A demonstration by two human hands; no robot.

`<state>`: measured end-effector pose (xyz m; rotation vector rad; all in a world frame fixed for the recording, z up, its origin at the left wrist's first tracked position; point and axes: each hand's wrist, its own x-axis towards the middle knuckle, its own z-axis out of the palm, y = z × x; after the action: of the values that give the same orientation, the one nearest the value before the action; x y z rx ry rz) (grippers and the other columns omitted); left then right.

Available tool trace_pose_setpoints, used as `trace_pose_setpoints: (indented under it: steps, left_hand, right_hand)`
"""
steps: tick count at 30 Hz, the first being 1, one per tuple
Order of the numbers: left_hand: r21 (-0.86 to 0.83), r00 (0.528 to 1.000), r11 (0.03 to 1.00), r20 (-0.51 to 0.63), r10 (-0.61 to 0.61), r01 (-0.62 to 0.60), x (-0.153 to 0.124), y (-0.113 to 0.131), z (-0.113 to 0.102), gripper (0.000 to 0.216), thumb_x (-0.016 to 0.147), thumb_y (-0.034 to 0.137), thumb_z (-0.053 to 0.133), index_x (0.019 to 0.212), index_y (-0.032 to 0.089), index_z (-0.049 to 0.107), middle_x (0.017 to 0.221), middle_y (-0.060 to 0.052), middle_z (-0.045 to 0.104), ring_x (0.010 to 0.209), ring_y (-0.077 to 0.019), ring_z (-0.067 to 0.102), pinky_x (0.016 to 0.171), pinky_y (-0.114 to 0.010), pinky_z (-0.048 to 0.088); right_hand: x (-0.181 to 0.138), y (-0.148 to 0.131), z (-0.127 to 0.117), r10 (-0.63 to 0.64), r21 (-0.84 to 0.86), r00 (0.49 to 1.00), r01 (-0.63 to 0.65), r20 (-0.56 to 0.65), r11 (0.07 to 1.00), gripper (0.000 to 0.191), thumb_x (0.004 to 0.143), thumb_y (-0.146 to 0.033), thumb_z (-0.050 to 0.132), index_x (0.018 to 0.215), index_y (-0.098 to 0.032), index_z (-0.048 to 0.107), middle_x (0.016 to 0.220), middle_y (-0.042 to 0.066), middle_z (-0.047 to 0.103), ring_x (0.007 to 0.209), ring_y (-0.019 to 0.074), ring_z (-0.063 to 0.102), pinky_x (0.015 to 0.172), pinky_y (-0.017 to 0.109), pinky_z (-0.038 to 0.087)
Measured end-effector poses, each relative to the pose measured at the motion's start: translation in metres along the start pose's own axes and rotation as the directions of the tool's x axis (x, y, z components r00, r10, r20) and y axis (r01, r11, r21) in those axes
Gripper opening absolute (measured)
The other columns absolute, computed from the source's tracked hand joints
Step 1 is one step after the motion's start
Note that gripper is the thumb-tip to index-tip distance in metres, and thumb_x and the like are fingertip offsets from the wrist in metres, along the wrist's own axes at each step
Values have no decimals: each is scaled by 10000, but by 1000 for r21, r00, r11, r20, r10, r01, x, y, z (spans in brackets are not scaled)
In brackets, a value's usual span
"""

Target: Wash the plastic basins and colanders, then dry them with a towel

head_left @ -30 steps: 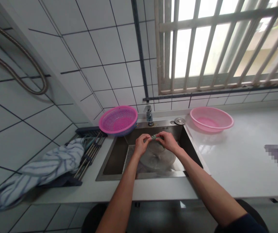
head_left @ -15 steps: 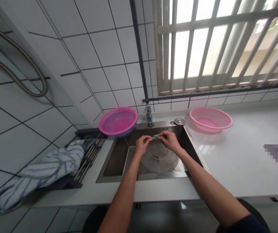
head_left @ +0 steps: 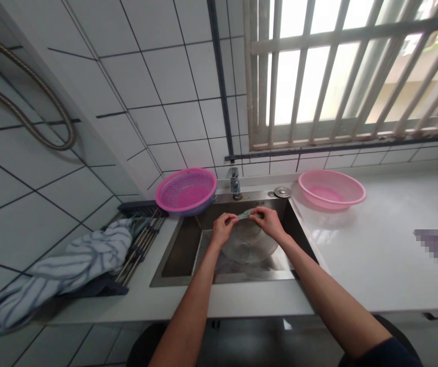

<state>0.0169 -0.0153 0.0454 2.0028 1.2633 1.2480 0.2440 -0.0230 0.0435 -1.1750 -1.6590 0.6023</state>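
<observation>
I have a green strip [head_left: 245, 214] between my hands, above the sink [head_left: 176, 280]. The thumb and fingers of my left hand [head_left: 223, 228] pinch one end; my right hand [head_left: 269, 223] pinches the other, fingers closed on it just as a small grip. The strip runs across the short gap between my fingertips, rising slightly toward the right; what it is made of I cannot tell. Below it, inside the sink, lies a round mesh [head_left: 250, 248], see-through and finely ribbed, partly hidden by my hands, so I cannot tell how deep it is. The sink's metal floor shows around it. At the sink's back left corner sits a pink colander [head_left: 188, 192], nested in a bluish bowl [head_left: 199, 208], its holed wall and brighter floor facing up. On the counter [head_left: 379, 239], just right of the sink, stands a pale pink basin [head_left: 329, 196], upright, its deeper pink floor visible. The tap [head_left: 234, 183] rises behind my hands, with a round metal lid [head_left: 282, 191] to its right. On the left, a striped towel [head_left: 96, 250] lies partly over a rack [head_left: 136, 255].
</observation>
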Motion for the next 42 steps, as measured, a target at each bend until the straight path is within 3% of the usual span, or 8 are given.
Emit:
trace_pose_setpoints:
  steps: [4,10,18,22,26,29,37,42]
  left_hand:
    - [-19,998,1000,66,22,-21,1,6,2,184,921,369,696,912,203,775,932,-60,748,872,-202,699,825,-306,533]
    - [-64,999,997,-26,-36,34,5,-3,-11,257,904,442,710,916,195,777,938,-74,752,894,-217,709,849,-323,538]
    - [-136,995,990,102,-7,21,2,1,-1,258,897,436,718,916,186,780,927,-73,747,884,-217,694,827,-320,523]
    - [-188,999,981,-10,-46,43,6,-10,-8,310,859,491,746,895,185,778,932,-81,744,908,-229,696,878,-345,528]
    - [-304,961,938,-166,-223,165,10,-31,-24,439,786,568,783,956,164,761,966,-91,760,920,-238,693,917,-373,530]
    - [-334,939,914,-171,-298,229,11,-39,-30,477,778,586,776,986,158,750,982,-96,765,921,-240,696,909,-381,540]
    - [-75,1000,997,-3,2,-2,5,-9,-18,309,869,436,764,1081,212,777,1154,-99,765,1094,-251,703,1023,-394,518]
    - [-101,1000,995,13,-21,23,2,0,-6,233,900,413,723,958,196,784,1007,-89,798,966,-249,742,928,-375,553]
  right_hand:
    - [-1,-6,2,-42,9,995,41,85,999,199,861,-369,737,973,-223,815,903,44,792,800,206,694,757,293,493]
    - [3,10,-12,84,30,994,-86,63,996,218,834,-382,757,943,-202,813,794,32,768,699,183,656,655,264,453]
    - [3,0,-7,-72,-14,992,73,99,997,184,828,-349,784,938,-203,807,891,45,773,772,181,655,734,276,469]
    - [4,3,-14,-2,20,997,0,83,1000,241,838,-402,769,971,-207,821,841,40,775,732,185,661,699,277,478]
    - [9,13,-26,100,75,995,-99,-13,992,327,841,-478,743,987,-193,811,827,48,775,746,202,680,675,280,486]
    - [12,17,-30,107,147,992,-97,-59,984,352,846,-492,722,989,-180,798,895,67,789,799,212,697,723,292,507]
    - [6,-1,-23,-3,99,997,-4,71,995,269,878,-435,718,986,-202,796,918,51,795,815,205,709,735,278,497]
    - [3,-7,-13,-25,49,994,20,102,999,227,872,-402,742,968,-204,800,880,43,785,786,195,693,720,274,488]
